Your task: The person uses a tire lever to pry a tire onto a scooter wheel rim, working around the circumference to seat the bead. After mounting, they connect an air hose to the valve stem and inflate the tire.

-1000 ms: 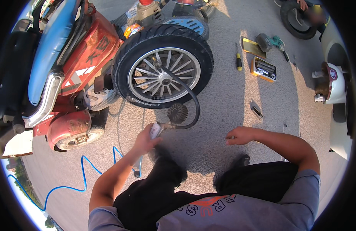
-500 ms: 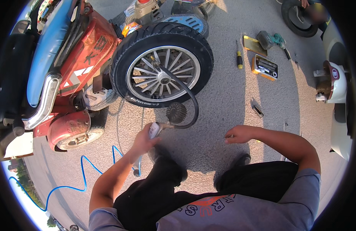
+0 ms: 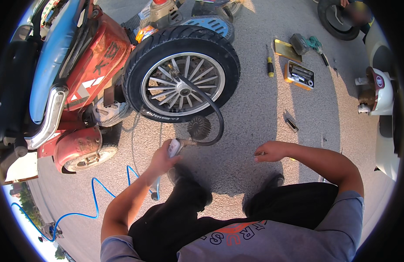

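Note:
My left hand (image 3: 162, 158) is wrapped round a tyre inflator gauge (image 3: 173, 147) with a pale face. From it a black rubber hose (image 3: 220, 120) curves up to the rim of a motorbike wheel (image 3: 184, 90), its brass end at the valve between the silver spokes. The wheel lies flat, its black tyre (image 3: 230, 65) around the rim. A blue coiled air line (image 3: 96, 198) runs on the ground left of my left arm. My right hand (image 3: 272, 151) is curled above the ground, fingers pinched on something small that I cannot make out.
A red scooter (image 3: 97, 56) stands at the left. A dark ribbed round part (image 3: 199, 128) lies below the wheel. To the right lie a screwdriver (image 3: 270, 67), a tin of sockets (image 3: 300, 75), a cordless wrench (image 3: 313, 43) and a small metal tool (image 3: 291, 125). A white vehicle (image 3: 384, 94) borders the right.
The view has shifted slightly, so the wheel and tools sit a little further left and up. Both hands keep their hold and place.

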`<state>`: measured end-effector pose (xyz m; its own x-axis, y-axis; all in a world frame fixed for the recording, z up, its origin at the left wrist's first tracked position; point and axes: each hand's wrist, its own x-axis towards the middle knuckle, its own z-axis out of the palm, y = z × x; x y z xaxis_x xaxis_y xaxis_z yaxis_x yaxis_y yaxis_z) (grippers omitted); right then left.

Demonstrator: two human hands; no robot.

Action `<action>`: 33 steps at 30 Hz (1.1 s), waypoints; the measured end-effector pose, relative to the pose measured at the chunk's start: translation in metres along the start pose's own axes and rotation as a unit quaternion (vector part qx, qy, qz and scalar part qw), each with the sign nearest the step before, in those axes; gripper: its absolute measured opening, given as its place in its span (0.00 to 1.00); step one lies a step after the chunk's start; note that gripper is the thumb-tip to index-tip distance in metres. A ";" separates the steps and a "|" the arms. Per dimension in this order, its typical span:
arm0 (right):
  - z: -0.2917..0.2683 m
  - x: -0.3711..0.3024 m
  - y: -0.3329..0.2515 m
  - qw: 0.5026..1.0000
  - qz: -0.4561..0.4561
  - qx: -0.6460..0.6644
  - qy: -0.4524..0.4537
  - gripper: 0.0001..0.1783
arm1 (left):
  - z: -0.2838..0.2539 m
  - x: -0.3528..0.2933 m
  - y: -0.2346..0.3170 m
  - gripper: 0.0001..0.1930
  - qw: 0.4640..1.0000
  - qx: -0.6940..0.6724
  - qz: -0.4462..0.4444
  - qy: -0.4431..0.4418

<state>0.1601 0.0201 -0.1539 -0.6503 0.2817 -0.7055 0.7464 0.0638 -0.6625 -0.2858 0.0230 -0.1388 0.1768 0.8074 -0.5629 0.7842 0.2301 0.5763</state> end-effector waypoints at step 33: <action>0.000 0.000 -0.003 1.000 0.001 0.013 0.014 0.31 | 0.001 0.003 -0.002 0.39 1.000 0.004 0.001 0.005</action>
<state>0.1580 0.0200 -0.1519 -0.6446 0.3083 -0.6996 0.7432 0.0378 -0.6680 -0.2864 0.0237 -0.1425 0.1722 0.8133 -0.5558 0.7884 0.2244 0.5727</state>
